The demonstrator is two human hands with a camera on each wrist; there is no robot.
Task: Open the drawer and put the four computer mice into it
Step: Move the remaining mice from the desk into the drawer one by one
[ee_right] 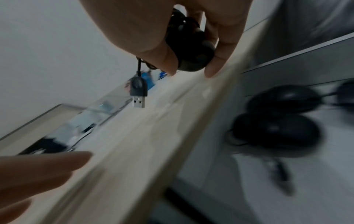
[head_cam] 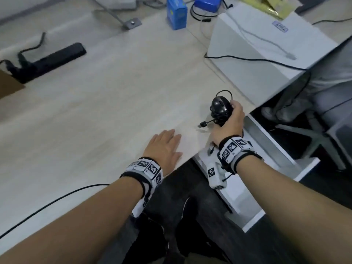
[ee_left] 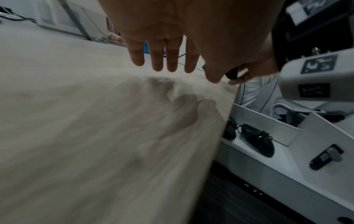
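Observation:
My right hand (head_cam: 231,119) grips a black wired mouse (head_cam: 220,107) with its cable wrapped round it, just above the desk's near right corner. The same mouse (ee_right: 188,50) shows in the right wrist view, pinched between fingers and thumb, its USB plug (ee_right: 138,97) dangling. The white drawer (head_cam: 270,149) stands pulled out under the desk edge, below that hand. Inside lie black mice (ee_right: 275,131), at least two, also one mouse (ee_left: 257,140) in the left wrist view. My left hand (head_cam: 164,147) lies flat and open on the desk top, left of the right hand, holding nothing.
On the light wooden desk (head_cam: 106,96) sit a black power strip (head_cam: 47,60) at the far left, a blue box (head_cam: 176,14) at the back and a white box (head_cam: 266,46) at the right. A black cable (head_cam: 57,199) crosses the near edge. A chair base (head_cam: 314,134) stands beyond the drawer.

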